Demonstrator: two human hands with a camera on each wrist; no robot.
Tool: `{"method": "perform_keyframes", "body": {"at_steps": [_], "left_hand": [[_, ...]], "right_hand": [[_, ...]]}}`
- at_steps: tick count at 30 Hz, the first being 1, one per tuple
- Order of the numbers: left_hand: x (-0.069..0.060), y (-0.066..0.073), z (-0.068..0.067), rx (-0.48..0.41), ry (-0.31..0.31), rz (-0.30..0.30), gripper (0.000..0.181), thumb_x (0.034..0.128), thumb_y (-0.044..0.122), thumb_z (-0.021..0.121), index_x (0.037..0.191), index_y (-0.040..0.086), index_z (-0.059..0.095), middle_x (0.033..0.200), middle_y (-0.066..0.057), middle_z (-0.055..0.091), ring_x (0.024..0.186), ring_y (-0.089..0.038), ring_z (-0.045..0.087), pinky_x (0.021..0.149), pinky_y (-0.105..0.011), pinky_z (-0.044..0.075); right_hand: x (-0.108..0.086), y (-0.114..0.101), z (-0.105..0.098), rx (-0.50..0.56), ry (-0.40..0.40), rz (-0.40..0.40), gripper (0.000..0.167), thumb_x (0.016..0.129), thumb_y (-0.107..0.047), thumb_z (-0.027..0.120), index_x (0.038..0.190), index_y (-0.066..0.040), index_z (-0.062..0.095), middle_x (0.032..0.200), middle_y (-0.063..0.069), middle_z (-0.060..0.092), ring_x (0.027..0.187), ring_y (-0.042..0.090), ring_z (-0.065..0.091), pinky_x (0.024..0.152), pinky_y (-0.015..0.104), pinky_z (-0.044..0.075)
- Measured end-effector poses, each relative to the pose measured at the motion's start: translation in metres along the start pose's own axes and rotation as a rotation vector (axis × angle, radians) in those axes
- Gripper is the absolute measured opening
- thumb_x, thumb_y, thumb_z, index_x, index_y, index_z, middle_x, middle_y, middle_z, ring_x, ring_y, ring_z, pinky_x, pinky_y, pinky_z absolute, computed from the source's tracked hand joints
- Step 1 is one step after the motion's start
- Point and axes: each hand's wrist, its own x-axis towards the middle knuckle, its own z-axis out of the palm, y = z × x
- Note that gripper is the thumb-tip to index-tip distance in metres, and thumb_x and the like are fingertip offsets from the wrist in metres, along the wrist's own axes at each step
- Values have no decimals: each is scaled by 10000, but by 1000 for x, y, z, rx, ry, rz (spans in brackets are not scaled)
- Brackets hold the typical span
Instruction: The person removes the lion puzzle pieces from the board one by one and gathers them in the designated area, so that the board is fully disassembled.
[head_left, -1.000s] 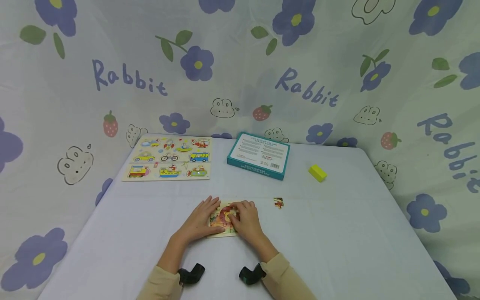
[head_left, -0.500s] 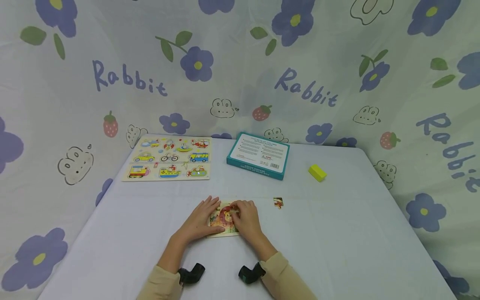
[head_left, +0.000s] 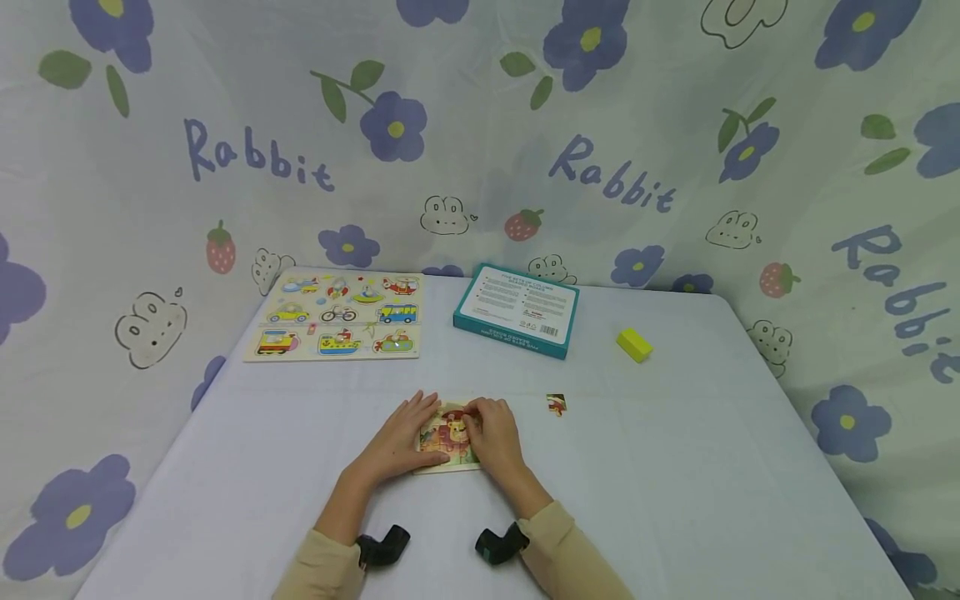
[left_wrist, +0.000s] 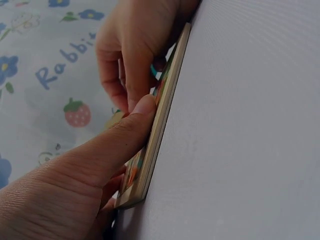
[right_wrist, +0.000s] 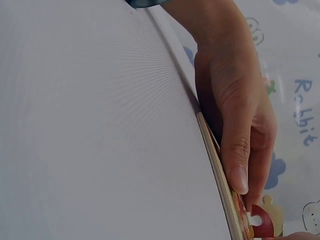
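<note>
A small wooden jigsaw puzzle [head_left: 442, 450] with an animal picture lies flat on the table. My left hand [head_left: 392, 440] rests along its left side, fingers extended and thumb laid across the near part of its face. Over the puzzle's right part, the fingertips of my right hand [head_left: 495, 437] pinch a puzzle piece [right_wrist: 262, 225]. That red and beige piece stands tilted above the board in the right wrist view; the right hand covers it in the head view. A loose puzzle piece [head_left: 556, 405] lies on the cloth to the right of the right hand.
At the back left lies a vehicle peg board [head_left: 336, 320]. Beside it sits a teal box [head_left: 517, 311] with a white printed face. Farther right is a yellow block [head_left: 634, 345]. A white cloth [head_left: 712, 483] covers the table; a printed curtain [head_left: 480, 108] hangs behind.
My right fingertips have shifted slightly right over the puzzle, so more of the animal's face shows. My left hand stays in place, as does the loose piece.
</note>
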Motion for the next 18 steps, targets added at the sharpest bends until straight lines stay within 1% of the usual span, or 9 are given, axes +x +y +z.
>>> {"method": "perform_keyframes", "body": {"at_steps": [3,9,12,15,18], "left_hand": [[0,0,-1,9,-5,6,922,699,549,708,1394,42,377,1467,-90,301,1375,-279,149,1108,-451,121],[-1,1,-2,18,-1,24,903,706,530,712,1388,36,387,1463,-94,309,1371,-289,158,1105,-454,131],[-2,2,-2,11,-2,23,893,711,530,708,1387,41,390,1468,-83,301,1375,-290,138,1106,-458,123],[-2,2,-2,-2,-3,17,894,712,541,700,1389,45,390,1473,-74,290,1380,-296,104,1102,-476,122],[-2,2,-1,-6,-8,10,898,714,553,692,1394,54,383,1480,-64,275,1383,-296,77,1099,-489,119]], "right_hand": [[0,1,0,6,9,-9,71,827,-130,682,873,-119,629,801,-36,616,726,104,462,633,245,425],[-1,3,0,75,24,-6,54,832,-107,671,861,-110,626,790,-32,608,710,92,465,613,228,435],[-1,3,-2,115,12,31,35,852,-124,652,871,-100,634,783,-36,581,708,84,467,602,217,440],[-1,2,-4,144,2,87,49,865,-149,641,885,-105,652,778,-45,556,707,77,471,593,207,445],[-1,3,-4,160,16,115,50,860,-160,650,881,-117,666,771,-48,552,703,77,474,590,207,445]]}}
